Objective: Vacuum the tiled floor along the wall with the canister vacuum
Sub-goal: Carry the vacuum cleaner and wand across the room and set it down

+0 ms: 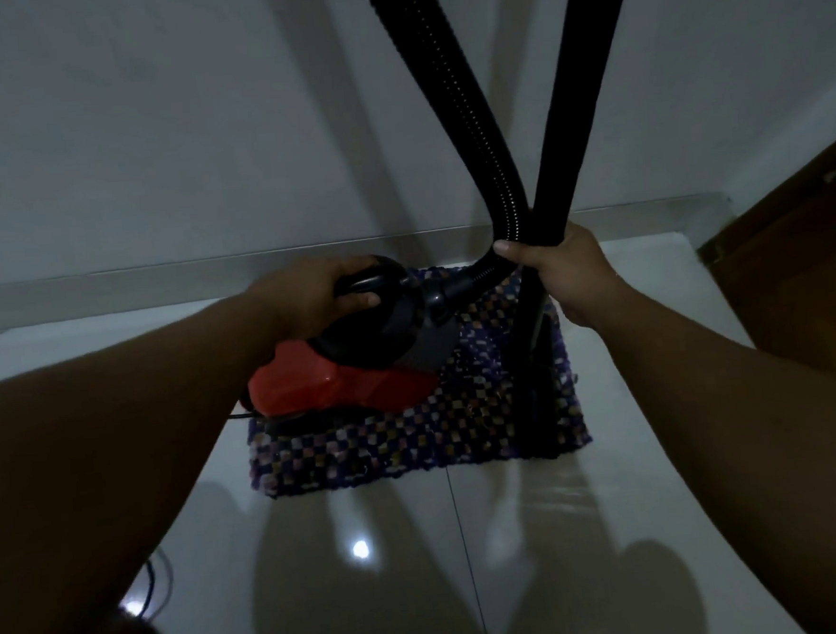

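A red and black canister vacuum point(341, 381) hangs just above a checkered mat point(415, 440) by the wall. My left hand point(315, 294) grips the black carry handle on top of it. Its ribbed black hose point(461, 115) curves up from the front of the canister and out of the frame's top. Beside the hose runs a smooth black wand point(582, 82), and my right hand point(571, 276) is closed around the wand and the hose bend together. The wand's lower end point(540, 397) reaches down to the mat; its nozzle is too dark to make out.
Glossy white floor tiles point(399, 565) reflect ceiling lights. A grey skirting strip point(156, 280) runs along the white wall point(146, 137). A brown wooden door or cabinet point(808, 260) stands at the right. A thin black cord point(153, 588) lies on the floor at lower left.
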